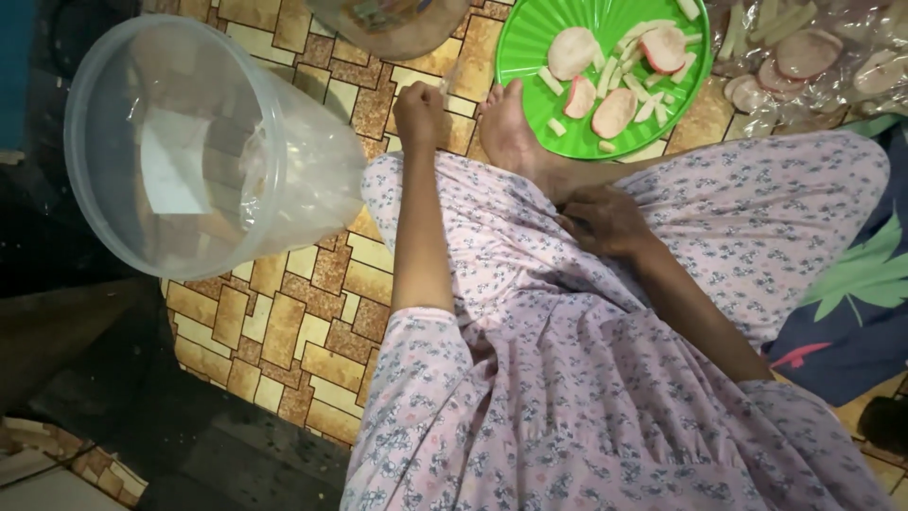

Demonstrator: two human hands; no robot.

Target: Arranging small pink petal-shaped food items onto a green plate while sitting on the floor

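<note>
My left hand (419,114) is closed in a fist above my knee, close to my bare foot (506,132). A thin pale sliver shows just past its fingers; I cannot tell if the hand holds it. My right hand (605,222) lies on my lap with its fingers pinching the pink floral cloth (530,378), which creases around them. Just beyond the foot sits a green plate (530,28) with round pink-edged white slices (573,52) and several pale sticks.
A large clear plastic tub (189,142) lies on its side at the left with a crumpled plastic bag inside. A clear bag of more slices (813,57) sits at the top right. Another container (388,24) stands at the top. The floor mat (284,331) has a brown brick pattern.
</note>
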